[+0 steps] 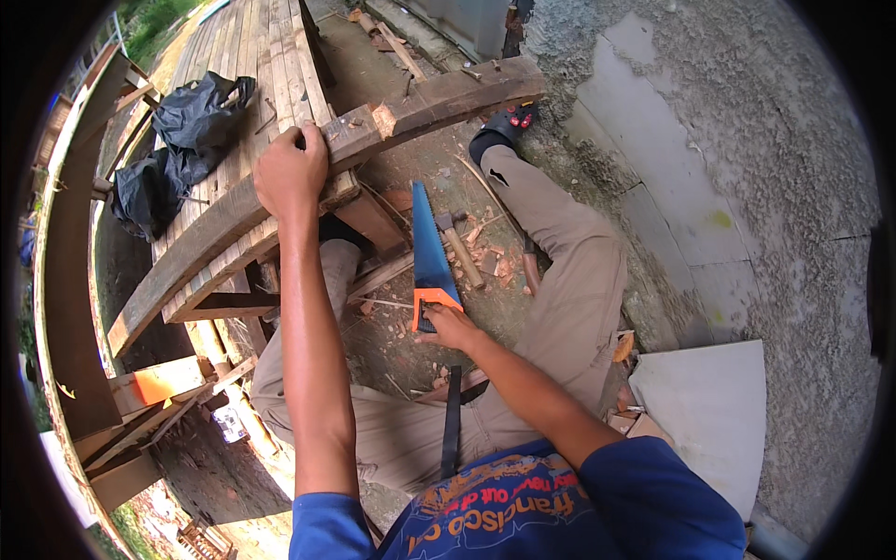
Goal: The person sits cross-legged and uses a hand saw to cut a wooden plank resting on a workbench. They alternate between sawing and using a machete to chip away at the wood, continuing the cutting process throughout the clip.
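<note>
My left hand (292, 175) is closed around a long wooden beam (429, 101) that lies across the end of a slatted wooden bench (271, 56). A pale notch shows in the beam to the right of that hand, and a few nails stick out farther along. Lower down, my right hand (449, 327) grips the orange and black handle of a handsaw (431, 238). The blue blade points away from me, apart from the beam. Beyond the saw, on the ground, lies a hammer (463, 250) with a wooden handle.
Black plastic bags (191, 126) rest on the bench's left side. Wood chips (504, 266) are scattered around the hammer. My legs straddle the work spot. A rough concrete wall (747, 168) rises on the right, with a white panel (707, 411) near its foot. Timber pieces (159, 385) stand lower left.
</note>
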The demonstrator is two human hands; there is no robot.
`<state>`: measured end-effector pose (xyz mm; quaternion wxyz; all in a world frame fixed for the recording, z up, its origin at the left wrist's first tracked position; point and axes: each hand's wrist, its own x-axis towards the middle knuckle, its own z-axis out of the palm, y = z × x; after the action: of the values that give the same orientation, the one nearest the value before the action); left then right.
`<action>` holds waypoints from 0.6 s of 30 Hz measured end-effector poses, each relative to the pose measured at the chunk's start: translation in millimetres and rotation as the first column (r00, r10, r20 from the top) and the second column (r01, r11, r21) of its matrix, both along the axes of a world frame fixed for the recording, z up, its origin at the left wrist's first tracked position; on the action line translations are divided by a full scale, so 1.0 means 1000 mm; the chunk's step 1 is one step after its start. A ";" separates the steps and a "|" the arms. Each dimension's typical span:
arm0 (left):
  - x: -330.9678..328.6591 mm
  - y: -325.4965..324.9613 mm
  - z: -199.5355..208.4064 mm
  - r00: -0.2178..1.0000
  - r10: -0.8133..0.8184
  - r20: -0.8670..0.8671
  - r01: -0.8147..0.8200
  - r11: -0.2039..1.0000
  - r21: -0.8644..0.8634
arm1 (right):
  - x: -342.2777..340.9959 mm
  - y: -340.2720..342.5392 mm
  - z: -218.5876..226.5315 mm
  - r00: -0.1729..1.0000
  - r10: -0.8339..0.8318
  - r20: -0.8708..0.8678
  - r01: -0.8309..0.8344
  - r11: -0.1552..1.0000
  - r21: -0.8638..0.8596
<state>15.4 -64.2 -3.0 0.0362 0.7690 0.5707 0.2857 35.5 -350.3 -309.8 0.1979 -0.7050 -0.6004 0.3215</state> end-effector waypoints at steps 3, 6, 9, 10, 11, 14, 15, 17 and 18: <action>-0.008 0.007 -0.006 1.000 0.029 -0.010 -0.029 0.999 0.044 | 0.042 0.025 0.022 0.960 -0.221 -0.170 0.208 0.974 -0.089; -0.003 0.001 -0.003 1.000 0.030 -0.002 -0.030 0.999 0.027 | 0.105 0.029 -0.009 0.636 -0.729 -0.251 0.759 0.651 0.033; 0.000 0.002 -0.003 1.000 0.014 -0.014 -0.014 1.000 0.023 | 0.149 0.006 -0.041 0.442 -0.859 0.258 0.886 0.463 0.023; -0.005 0.004 -0.006 0.999 0.033 -0.017 -0.033 0.999 0.035 | 0.149 0.003 -0.041 0.426 -0.838 0.342 0.901 0.426 -0.080; -0.003 0.003 -0.007 0.999 0.036 -0.012 -0.036 0.998 0.045 | 0.153 -0.004 -0.043 0.399 -0.810 0.430 0.917 0.362 -0.171; 0.002 -0.001 -0.002 0.999 0.034 -0.012 -0.034 0.999 0.029 | 0.141 0.000 -0.061 0.341 -0.798 0.497 0.940 0.306 -0.153; -0.001 -0.001 -0.002 0.999 0.043 -0.020 -0.043 0.999 0.013 | 0.141 0.003 -0.060 0.438 -0.758 0.483 0.898 0.344 -0.275; -0.001 0.003 -0.005 0.999 0.051 -0.016 -0.050 0.998 0.039 | 0.138 0.005 -0.063 0.444 -0.770 0.458 0.892 0.331 -0.309; 0.000 0.004 -0.006 0.999 0.048 -0.013 -0.047 0.997 0.055 | 0.139 0.003 -0.067 0.441 -0.781 0.443 0.891 0.319 -0.324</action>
<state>15.4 -60.0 -8.9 0.0044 0.7579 0.5810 0.2966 174.7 -347.3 -376.5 0.0762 -0.9653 -0.0526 0.2442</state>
